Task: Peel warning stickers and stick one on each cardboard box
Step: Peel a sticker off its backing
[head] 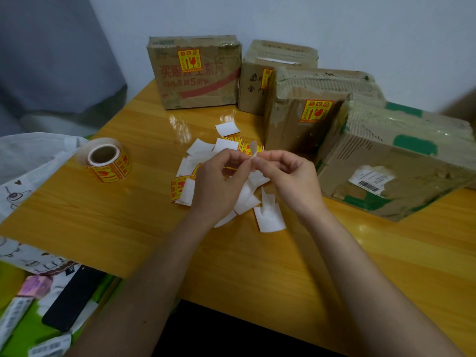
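Observation:
Over a pile of white backing papers and loose yellow stickers (pixel 226 173), my left hand (pixel 219 184) and my right hand (pixel 288 181) both pinch one small sticker piece (pixel 253 150) between the fingertips. A roll of yellow warning stickers (pixel 107 159) lies on the table to the left. Several cardboard boxes stand behind: the far-left box (pixel 195 73), a second box (pixel 260 83) and a third box (pixel 304 114) each carry a yellow sticker. On the shown faces of the nearest right box (pixel 396 166) I see only a white shipping label.
The wooden table (pixel 283 266) has bare surface in front of my arms. At the left edge lie a white plastic bag (pixel 28 155), a black flat object (pixel 72 297) and small packets on green. A white wall runs behind the boxes.

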